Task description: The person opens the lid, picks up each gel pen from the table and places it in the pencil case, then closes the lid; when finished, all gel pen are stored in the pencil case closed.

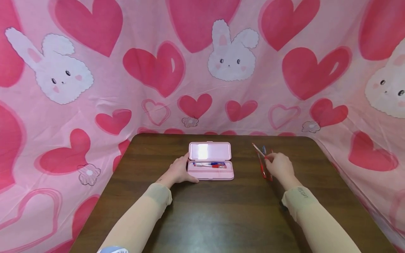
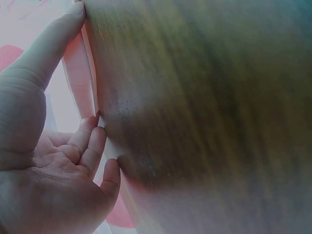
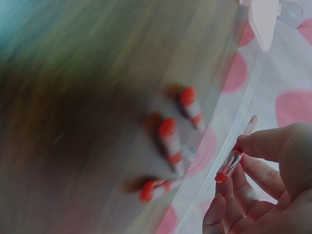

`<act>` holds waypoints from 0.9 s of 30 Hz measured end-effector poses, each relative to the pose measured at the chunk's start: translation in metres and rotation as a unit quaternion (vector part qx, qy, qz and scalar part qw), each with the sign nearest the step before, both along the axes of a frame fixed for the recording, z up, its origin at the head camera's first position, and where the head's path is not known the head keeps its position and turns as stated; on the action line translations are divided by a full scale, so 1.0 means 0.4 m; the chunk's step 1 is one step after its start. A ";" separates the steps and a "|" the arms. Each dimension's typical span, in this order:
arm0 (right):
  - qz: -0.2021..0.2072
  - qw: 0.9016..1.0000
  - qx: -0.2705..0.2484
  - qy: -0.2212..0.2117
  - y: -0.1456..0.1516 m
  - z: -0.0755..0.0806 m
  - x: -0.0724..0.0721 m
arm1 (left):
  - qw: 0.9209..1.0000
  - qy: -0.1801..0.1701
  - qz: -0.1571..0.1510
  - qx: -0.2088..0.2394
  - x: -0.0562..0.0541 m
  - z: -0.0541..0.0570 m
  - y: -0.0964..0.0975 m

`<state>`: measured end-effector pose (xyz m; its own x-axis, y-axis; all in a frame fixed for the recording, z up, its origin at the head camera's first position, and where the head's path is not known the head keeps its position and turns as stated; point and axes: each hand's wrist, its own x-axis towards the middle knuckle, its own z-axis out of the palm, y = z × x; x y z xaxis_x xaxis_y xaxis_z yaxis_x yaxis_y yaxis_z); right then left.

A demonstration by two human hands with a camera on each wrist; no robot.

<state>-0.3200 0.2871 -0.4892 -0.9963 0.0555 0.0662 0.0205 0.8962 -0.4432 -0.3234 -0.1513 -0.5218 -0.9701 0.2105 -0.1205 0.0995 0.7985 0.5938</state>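
A pink pencil case [image 1: 202, 173] lies with its lid raised, in the middle of the table in the head view. Inside it are a blue pen [image 1: 218, 163] and a red pen [image 1: 219, 166]. My left hand [image 1: 178, 170] holds the case's left end, thumb at the front corner and fingers along the side. To the right, my right hand [image 1: 281, 167] pinches a clear-barrelled red pen [image 3: 231, 163] above the table. Under it lie loose red pens [image 3: 169, 141], partly hidden by the hand in the head view. A blue-tipped pen [image 1: 264, 150] shows behind them.
The dark wooden table [image 1: 215, 218] reaches back to a pink cloth [image 1: 196, 80] printed with hearts and rabbits, which also hangs along both sides. The case's lid [image 1: 221, 151] stands tilted back, catching a bright reflection.
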 end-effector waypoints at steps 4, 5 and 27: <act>0.013 1.000 0.002 0.014 -0.045 0.006 -0.011 | 1.000 0.002 -0.004 0.000 0.001 0.003 0.000; 0.016 1.000 0.003 0.019 -0.057 0.007 -0.014 | 1.000 0.002 -0.005 -0.001 0.001 0.003 -0.001; 0.102 0.991 0.012 0.083 -0.260 0.011 -0.050 | 1.000 0.008 -0.010 -0.014 -0.004 0.003 -0.005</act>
<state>-0.3400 0.1831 -0.4849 -0.9616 -0.1505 0.2295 -0.2347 0.8844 -0.4033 -0.3252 -0.1532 -0.5204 -0.9675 0.2271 -0.1111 0.1255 0.8130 0.5686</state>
